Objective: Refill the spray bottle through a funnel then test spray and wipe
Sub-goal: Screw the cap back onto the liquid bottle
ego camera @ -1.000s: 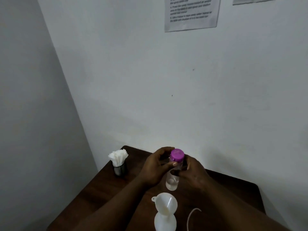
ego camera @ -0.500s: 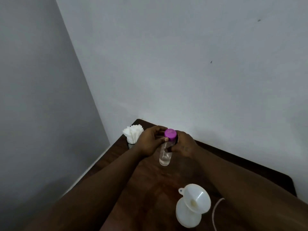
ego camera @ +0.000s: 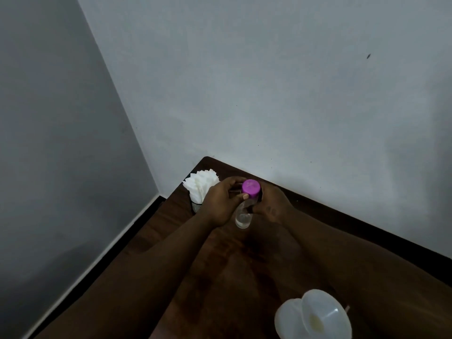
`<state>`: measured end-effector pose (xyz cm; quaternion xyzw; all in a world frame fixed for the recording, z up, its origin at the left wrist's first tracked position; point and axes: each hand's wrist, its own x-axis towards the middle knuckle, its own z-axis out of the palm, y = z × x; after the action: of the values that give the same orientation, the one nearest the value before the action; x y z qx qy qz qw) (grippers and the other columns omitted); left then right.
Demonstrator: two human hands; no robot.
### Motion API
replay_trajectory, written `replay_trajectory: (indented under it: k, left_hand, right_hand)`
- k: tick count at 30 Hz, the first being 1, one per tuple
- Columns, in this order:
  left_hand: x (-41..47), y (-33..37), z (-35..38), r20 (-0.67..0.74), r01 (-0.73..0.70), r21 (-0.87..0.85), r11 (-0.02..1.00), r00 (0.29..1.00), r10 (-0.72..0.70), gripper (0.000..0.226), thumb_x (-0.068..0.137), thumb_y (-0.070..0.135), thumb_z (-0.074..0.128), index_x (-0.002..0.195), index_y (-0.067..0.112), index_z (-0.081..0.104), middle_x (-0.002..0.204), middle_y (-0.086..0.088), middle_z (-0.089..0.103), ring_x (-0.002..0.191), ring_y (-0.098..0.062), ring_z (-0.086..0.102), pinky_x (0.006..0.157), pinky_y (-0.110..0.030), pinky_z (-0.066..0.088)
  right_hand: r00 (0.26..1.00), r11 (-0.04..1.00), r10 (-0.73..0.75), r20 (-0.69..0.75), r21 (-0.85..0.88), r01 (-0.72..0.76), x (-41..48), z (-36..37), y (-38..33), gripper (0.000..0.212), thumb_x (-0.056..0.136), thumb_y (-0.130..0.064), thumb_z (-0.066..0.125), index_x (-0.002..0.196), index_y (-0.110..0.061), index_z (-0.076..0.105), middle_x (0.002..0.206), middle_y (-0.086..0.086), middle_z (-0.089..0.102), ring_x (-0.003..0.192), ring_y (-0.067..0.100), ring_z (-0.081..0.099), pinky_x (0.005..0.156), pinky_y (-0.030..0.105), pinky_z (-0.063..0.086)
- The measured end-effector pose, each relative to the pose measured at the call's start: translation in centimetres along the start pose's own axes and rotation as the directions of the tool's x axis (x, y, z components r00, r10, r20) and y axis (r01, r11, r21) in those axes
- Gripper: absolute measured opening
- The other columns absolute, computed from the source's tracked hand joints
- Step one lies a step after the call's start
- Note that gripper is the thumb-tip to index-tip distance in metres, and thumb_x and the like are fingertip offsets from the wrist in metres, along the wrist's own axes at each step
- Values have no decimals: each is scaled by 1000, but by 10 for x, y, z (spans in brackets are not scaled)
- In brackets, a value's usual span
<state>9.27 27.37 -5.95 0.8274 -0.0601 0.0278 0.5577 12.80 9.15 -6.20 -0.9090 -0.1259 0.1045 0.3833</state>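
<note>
Purple cap [ego camera: 250, 187] tops clear bottle [ego camera: 243, 218]; left hand [ego camera: 220, 204] and right hand [ego camera: 272, 207] curled round it; napkins [ego camera: 201, 185] just beyond left hand.

The table [ego camera: 220, 277] is finished in dark, smooth, faintly sheened wood. The clear bottle [ego camera: 243, 217] is made of glossy transparent plastic (its purple cap [ego camera: 250, 187] matt), the funnel [ego camera: 322, 316] of milky translucent plastic. White paper napkins [ego camera: 201, 184] are held in a dark mesh holder [ego camera: 195, 206].

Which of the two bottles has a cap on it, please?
The clear bottle, gripped by the left hand and right hand, wears a purple cap; the white bottle nearer the camera has a funnel in its neck instead.
</note>
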Motion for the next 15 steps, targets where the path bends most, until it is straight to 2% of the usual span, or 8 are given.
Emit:
replay_trajectory:
  k: [4, 7, 9, 11, 14, 15]
  left_hand:
    - [-1, -3, -1, 6, 0, -13, 1000, 1000, 1, 39, 87, 14, 77, 124, 17, 65, 117, 8, 72, 110, -1, 66, 96, -21, 53]
    - [-1, -2, -1, 23, -10, 5, 1000, 1000, 10, 40, 87, 16, 78, 125, 16, 64, 118, 7, 71, 110, -3, 66, 97, -23, 54]
    - [-1, -1, -3, 17, 5, 0, 1000, 1000, -5, 43, 87, 20, 78, 127, 17, 64, 118, 8, 71, 110, -2, 66, 97, -25, 54]
    - [-3, 2, -8, 9, 46, -29, 999, 999, -46, 50, 87, 26, 79, 133, 18, 61, 123, 7, 70, 113, -3, 65, 99, -27, 54]
    - [-13, 13, -16, -15, 66, 12, 998, 998, -66, 52, 90, 29, 75, 138, 19, 57, 130, 7, 65, 117, -3, 61, 97, -19, 51]
    - [-19, 18, -18, -46, 46, 44, 998, 998, -44, 50, 91, 29, 74, 137, 19, 58, 129, 9, 63, 115, 2, 59, 94, -13, 49]
  right_hand:
    - [1000, 1000, 1, 7, 6, -1, 2, 1, 4, 76, 68, -19, 91, 136, -16, 59, 127, 4, 68, 118, 18, 62, 96, 23, 44]
    - [999, 1000, 25, 40, -1, -25, -1, 2, 3, 77, 70, -21, 90, 139, -15, 55, 131, 4, 65, 119, 16, 59, 96, 22, 41]
    - [996, 999, 25, 81, -25, -23, -2, 1, 2, 81, 70, -21, 91, 141, -14, 52, 131, 3, 64, 119, 17, 58, 91, 16, 40]
    - [994, 998, 47, 100, -36, -44, -7, -4, 1, 80, 68, -19, 91, 138, -14, 53, 126, -2, 63, 115, 16, 59, 88, 13, 44]
    - [991, 994, 109, 79, 4, -109, -22, -20, 8, 76, 66, -19, 93, 133, -17, 57, 122, -1, 66, 110, 18, 63, 99, 39, 53]
    - [988, 991, 129, 83, 35, -132, -29, -27, 11, 72, 66, -20, 93, 130, -19, 60, 118, -2, 66, 108, 17, 64, 99, 42, 54]
